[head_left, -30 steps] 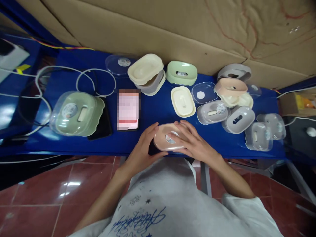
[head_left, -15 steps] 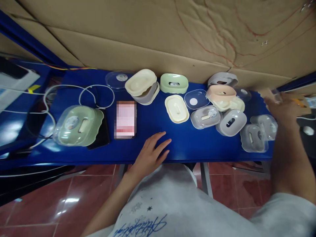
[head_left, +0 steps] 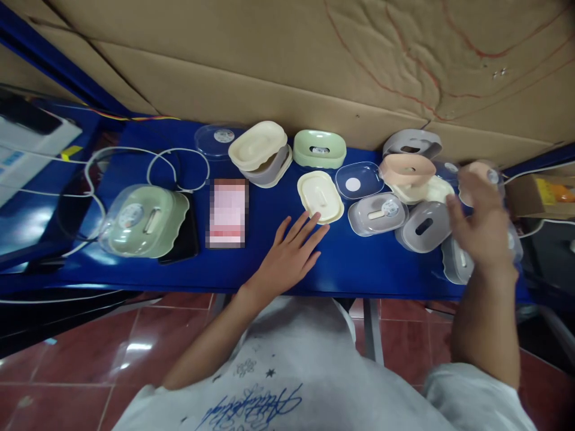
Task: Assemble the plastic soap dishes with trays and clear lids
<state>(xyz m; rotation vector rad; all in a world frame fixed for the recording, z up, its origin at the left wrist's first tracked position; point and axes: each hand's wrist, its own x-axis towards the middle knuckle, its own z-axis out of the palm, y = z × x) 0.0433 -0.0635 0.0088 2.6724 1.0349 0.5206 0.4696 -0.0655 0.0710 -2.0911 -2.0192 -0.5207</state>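
Note:
My left hand (head_left: 294,257) is open, fingers spread, its fingertips at the near edge of a cream oval tray (head_left: 321,194). My right hand (head_left: 483,230), blurred by motion, hovers over the right end of the table with thumb and fingers apart. Just beyond its fingers sits a peach plastic box (head_left: 476,176) with a clear lid, partly hidden by the hand. Beneath the hand is a grey clear-lidded box (head_left: 453,263), also partly covered. To its left lie a grey slotted box (head_left: 424,226) and a lidded grey one (head_left: 375,214).
A green slotted box (head_left: 320,148), a stacked cream tray (head_left: 258,145) and a peach slotted piece (head_left: 408,170) line the back of the blue table (head_left: 269,278). Clear lids (head_left: 359,179) lie among them. At left are a phone (head_left: 227,212), a lidded green box (head_left: 148,221) and white cables (head_left: 179,152).
My right hand has swung left and nearer from the far right, where it held a peach, clear item. A peach lidded box now stands there. My left hand has moved right and forward to the cream tray.

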